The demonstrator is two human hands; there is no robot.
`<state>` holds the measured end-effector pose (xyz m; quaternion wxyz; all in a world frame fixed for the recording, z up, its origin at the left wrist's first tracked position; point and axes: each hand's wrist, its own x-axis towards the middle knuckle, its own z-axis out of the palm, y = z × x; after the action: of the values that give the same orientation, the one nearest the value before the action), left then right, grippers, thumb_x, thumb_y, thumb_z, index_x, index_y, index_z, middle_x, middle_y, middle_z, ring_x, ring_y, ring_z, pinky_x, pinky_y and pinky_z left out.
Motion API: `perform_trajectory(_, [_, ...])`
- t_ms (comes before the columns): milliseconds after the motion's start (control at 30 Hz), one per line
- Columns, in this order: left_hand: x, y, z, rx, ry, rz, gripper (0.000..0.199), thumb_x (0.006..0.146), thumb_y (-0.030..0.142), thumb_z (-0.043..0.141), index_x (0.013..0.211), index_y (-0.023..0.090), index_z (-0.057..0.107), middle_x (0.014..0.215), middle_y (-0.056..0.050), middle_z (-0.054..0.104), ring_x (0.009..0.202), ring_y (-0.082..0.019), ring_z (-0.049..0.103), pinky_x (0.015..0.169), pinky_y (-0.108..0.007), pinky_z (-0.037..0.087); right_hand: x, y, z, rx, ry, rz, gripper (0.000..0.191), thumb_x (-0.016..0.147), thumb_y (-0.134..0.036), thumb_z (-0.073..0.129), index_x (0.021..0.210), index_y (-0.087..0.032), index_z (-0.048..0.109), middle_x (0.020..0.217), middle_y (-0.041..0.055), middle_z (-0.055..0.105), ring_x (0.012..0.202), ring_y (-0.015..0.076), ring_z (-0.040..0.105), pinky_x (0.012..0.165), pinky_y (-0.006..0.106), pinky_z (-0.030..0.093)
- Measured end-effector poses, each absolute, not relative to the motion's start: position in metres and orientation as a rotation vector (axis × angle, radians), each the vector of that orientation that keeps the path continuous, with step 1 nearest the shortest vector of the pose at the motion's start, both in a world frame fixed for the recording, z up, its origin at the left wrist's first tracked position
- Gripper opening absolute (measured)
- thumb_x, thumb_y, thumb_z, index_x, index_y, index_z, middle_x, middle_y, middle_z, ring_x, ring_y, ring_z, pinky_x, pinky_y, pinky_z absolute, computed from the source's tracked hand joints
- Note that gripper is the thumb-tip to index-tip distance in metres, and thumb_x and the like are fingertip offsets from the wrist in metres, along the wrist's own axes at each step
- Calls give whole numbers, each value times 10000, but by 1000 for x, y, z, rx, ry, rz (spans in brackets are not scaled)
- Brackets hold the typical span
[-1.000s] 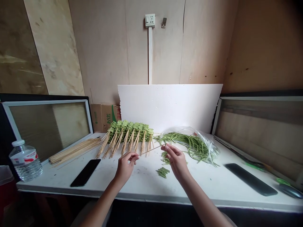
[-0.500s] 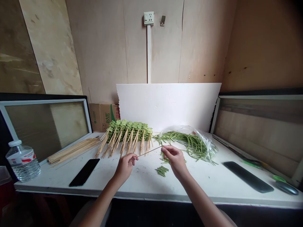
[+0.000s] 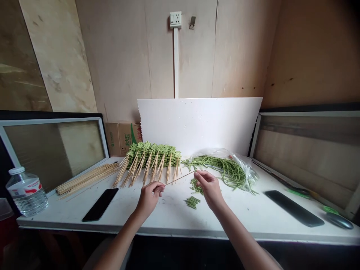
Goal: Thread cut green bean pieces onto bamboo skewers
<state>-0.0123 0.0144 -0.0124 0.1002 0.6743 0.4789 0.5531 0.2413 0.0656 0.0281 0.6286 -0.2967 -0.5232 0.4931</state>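
Between my two hands runs a thin bamboo skewer [image 3: 180, 177], slanting up to the right. My left hand [image 3: 150, 195] pinches its lower end. At the skewer's tip my right hand [image 3: 208, 186] is closed on a short piece of green bean [image 3: 195, 169], mostly hidden by the fingers. Below the right hand lie cut green bean pieces [image 3: 192, 202], with more cut pieces [image 3: 196, 186] just behind them. Farther back on the left is a stack of filled bean skewers [image 3: 157, 155], their bare sticks pointing toward me.
Loose bamboo skewers [image 3: 87, 180] lie at left, near a phone [image 3: 100, 204] and a water bottle [image 3: 27, 192]. Long green beans [image 3: 225, 168] spill from a clear plastic bag [image 3: 249, 172]. At right are a dark flat pad [image 3: 294, 208] and a mouse [image 3: 339, 221]. A white board [image 3: 199, 123] stands behind.
My right hand has shifted slightly up and right along with the skewer's tip, and the bean piece shows less between the fingers. My left hand stays almost in place.
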Motion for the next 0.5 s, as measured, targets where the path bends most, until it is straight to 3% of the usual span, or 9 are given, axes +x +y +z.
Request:
perform_trajectory(100, [-9, 13, -11, 2000, 1389, 1600, 252, 969, 261, 506, 843, 167, 703, 668, -19, 662, 559, -134, 619, 569, -238, 513, 236, 59, 29, -673, -1294, 1114, 316, 699, -483, 878, 843, -219, 781, 836, 55, 739, 564, 153, 578, 605, 332, 511])
perform_trajectory(233, [-7, 11, -8, 2001, 1423, 1599, 263, 992, 308, 508, 865, 175, 696, 676, -16, 656, 573, -133, 618, 568, -232, 503, 232, 54, 31, -692, -1305, 1104, 320, 724, -487, 862, 895, -226, 794, 780, 45, 739, 560, 154, 582, 658, 350, 531])
perform_trajectory(367, [-8, 11, -8, 2003, 1416, 1625, 264, 1003, 317, 500, 883, 174, 687, 699, -19, 663, 582, -129, 619, 585, -235, 507, 233, 55, 33, -727, -1293, 1098, 356, 718, -503, 860, 929, -221, 807, 981, 88, 778, 539, 137, 572, 623, 352, 536])
perform_trajectory(500, [-8, 10, -9, 1984, 1429, 1649, 266, 1010, 327, 495, 890, 174, 676, 694, -11, 657, 577, -126, 622, 601, -239, 513, 238, 55, 35, -755, -1230, 990, 366, 753, -522, 829, 972, -229, 806, 985, 100, 787, 701, 219, 678, 585, 330, 528])
